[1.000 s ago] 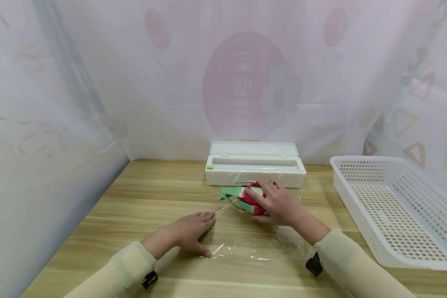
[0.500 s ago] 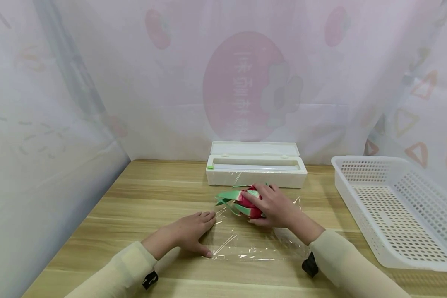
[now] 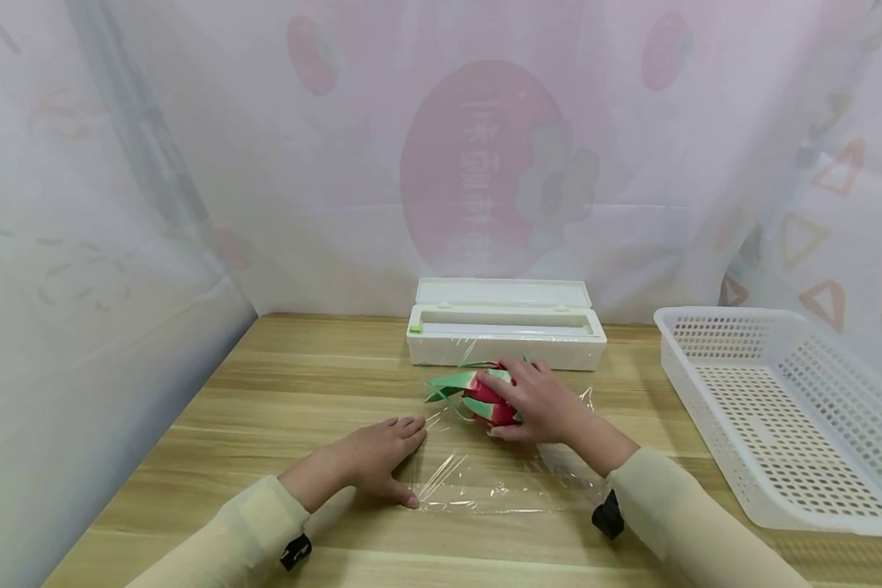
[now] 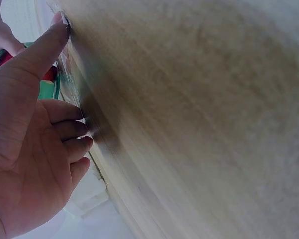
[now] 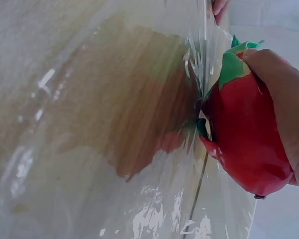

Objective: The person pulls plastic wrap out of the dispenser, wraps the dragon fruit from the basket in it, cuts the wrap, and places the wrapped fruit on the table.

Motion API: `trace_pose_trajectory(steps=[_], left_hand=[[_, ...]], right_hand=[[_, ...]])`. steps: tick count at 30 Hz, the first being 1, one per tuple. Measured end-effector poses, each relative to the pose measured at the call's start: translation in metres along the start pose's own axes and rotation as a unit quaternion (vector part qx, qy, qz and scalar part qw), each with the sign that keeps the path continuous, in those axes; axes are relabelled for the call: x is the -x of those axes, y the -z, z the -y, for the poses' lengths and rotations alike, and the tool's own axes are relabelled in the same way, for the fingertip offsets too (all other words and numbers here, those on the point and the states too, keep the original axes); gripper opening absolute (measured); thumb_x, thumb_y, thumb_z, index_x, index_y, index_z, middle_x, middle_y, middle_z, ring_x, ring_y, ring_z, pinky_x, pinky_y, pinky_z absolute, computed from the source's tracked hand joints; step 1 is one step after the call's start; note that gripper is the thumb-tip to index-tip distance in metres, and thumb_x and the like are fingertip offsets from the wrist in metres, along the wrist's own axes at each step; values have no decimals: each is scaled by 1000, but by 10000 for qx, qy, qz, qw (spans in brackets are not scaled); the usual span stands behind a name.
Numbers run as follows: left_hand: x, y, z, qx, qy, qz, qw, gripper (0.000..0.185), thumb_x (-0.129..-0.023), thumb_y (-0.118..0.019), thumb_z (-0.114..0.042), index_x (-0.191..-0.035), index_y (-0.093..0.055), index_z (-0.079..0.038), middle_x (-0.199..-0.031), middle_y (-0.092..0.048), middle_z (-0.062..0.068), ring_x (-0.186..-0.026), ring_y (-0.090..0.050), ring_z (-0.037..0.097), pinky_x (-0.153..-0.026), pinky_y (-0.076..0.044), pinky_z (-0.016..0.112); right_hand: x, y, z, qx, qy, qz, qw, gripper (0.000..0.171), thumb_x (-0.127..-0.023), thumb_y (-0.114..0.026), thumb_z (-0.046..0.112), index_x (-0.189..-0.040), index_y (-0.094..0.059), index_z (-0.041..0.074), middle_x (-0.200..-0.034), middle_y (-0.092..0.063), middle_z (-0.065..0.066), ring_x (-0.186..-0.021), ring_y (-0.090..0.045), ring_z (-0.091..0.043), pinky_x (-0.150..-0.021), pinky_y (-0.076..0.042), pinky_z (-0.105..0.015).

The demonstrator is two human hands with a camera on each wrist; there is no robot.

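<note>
In the head view a sheet of clear plastic wrap (image 3: 478, 487) lies over the wooden table, running back to the white wrap dispenser (image 3: 510, 351). My left hand (image 3: 382, 457) rests at the left edge of the wrap, fingers straight and thumb apart, touching the tabletop. My right hand (image 3: 547, 402) grips a red dragon fruit (image 5: 249, 129) with green leafy tips, its leaves pointing left in the head view. The fruit sits on the wrap in front of the dispenser. In the right wrist view the thumb lies along its side; the other fingers are mostly hidden behind it.
The dispenser's lid (image 3: 503, 292) stands raised, with a small green piece (image 3: 415, 329) at its left end. A white perforated basket (image 3: 772, 425) stands on the right side of the table (image 3: 279, 367). Printed cloth (image 3: 323, 204) hangs behind and at both sides.
The right hand and the dragon fruit have shifted slightly left and toward me, then almost stopped. The left hand stays in place. Creases near the left hand have become more marked.
</note>
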State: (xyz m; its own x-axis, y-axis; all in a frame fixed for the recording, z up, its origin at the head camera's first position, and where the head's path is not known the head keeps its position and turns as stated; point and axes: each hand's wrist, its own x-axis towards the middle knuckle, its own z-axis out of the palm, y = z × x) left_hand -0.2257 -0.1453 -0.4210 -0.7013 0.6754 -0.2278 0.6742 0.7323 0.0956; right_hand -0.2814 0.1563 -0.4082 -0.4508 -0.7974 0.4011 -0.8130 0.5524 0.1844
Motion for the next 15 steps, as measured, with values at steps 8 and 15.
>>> trace_pose_trajectory(steps=[8,15], left_hand=[[0,1,0,0,7,2,10000,102,-80,-66,-65,-148,-33,3,-155,-27,19,-142,-25,32,-114,-24,45],[1,1,0,1,27,42,10000,102,-80,-65,-66,-148,-33,3,-155,-27,18,-143,-24,31,-114,-23,45]], right_hand=[[0,4,-2,-249,-378,421,9981,83,-79,-72,59,-145,-43,18,-133,-47,-17,-112,-50,-28,-87,-45,-47],[0,7,-1,-503,-417,410,9970,84,-78,-75,56,-145,-43,17,-134,-46,-18,-113,-50,-31,-88,-44,-49]])
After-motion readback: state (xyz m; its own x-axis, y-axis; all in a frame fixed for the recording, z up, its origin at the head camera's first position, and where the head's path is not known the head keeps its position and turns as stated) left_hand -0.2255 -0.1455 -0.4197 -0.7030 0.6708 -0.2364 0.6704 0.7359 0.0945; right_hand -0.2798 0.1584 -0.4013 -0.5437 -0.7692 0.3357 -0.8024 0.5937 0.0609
